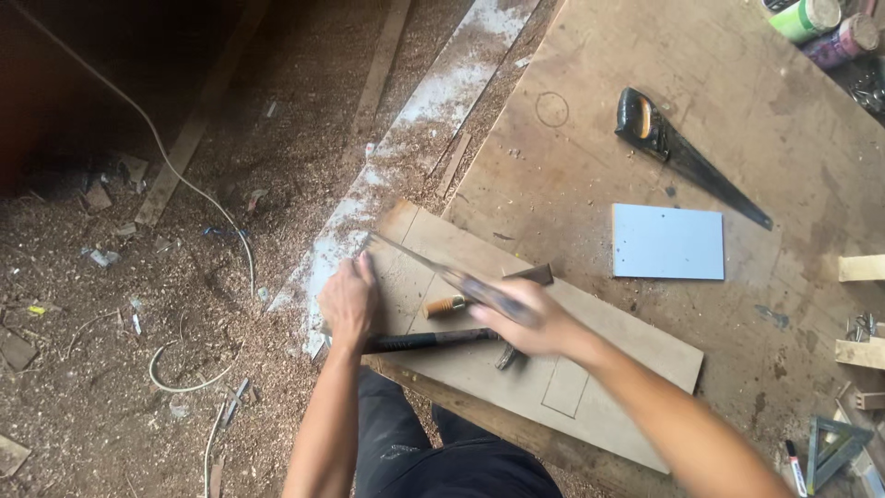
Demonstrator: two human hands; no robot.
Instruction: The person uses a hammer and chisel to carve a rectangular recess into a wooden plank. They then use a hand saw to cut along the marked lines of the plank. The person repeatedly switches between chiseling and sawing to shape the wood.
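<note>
1. Board: the flat tan plywood board (590, 355) lay on the workbench (590, 157), its left end overhanging.
2. Your left hand (348, 302) pressed that end down, palm flat, gripping nothing.
3. Your right hand (527, 318), blurred, was closed around a thin metal blade (419, 260) angled over the board; you did best keeping strokes short and the board pinned.

My one head camera looks steeply down from close above my arms: bench (701, 111) fills the right of the frame, sawdust floor (138, 304) the left, my legs bottom centre.
</note>
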